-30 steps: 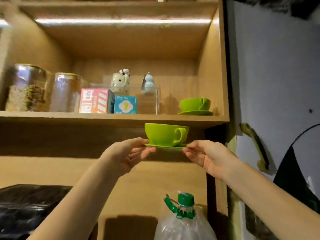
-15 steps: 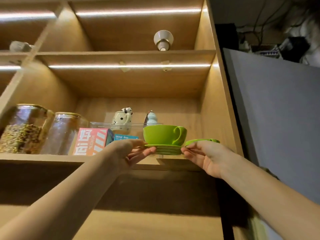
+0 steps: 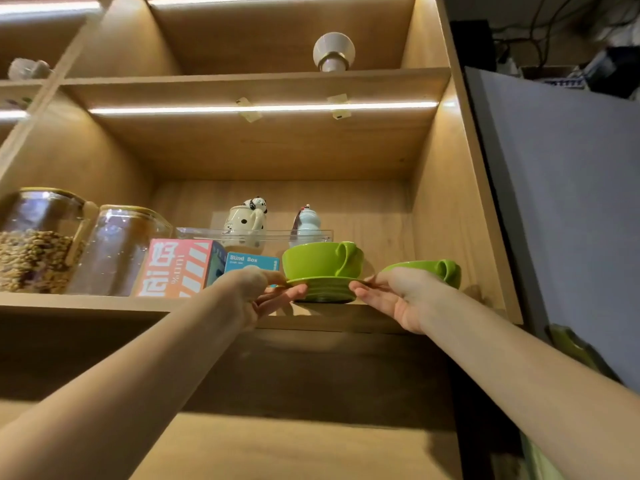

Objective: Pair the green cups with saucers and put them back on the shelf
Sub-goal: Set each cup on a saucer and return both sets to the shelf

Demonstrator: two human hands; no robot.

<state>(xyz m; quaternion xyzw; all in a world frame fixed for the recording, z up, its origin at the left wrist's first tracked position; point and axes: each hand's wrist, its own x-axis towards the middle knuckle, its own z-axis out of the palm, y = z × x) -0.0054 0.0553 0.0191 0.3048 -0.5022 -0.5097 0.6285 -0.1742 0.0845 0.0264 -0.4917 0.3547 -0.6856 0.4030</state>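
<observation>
A green cup [image 3: 317, 259] stands upright on a green saucer [image 3: 323, 287], its handle pointing right. My left hand [image 3: 258, 292] pinches the saucer's left rim and my right hand [image 3: 398, 294] pinches its right rim. The saucer's base sits at the front edge of the wooden shelf [image 3: 346, 315]. A second green cup [image 3: 434, 268] stands farther right on the same shelf; my right hand hides its saucer.
On the shelf to the left are a blue box [image 3: 252, 263], a pink striped box [image 3: 176, 266] and two glass jars [image 3: 76, 244]. A clear tray [image 3: 256, 233] with two small figurines stands behind the cup. The cabinet's side wall [image 3: 450, 216] closes the right end.
Both hands have raised the cup and saucer from below shelf level up to the shelf's front edge. The camera has tilted upward.
</observation>
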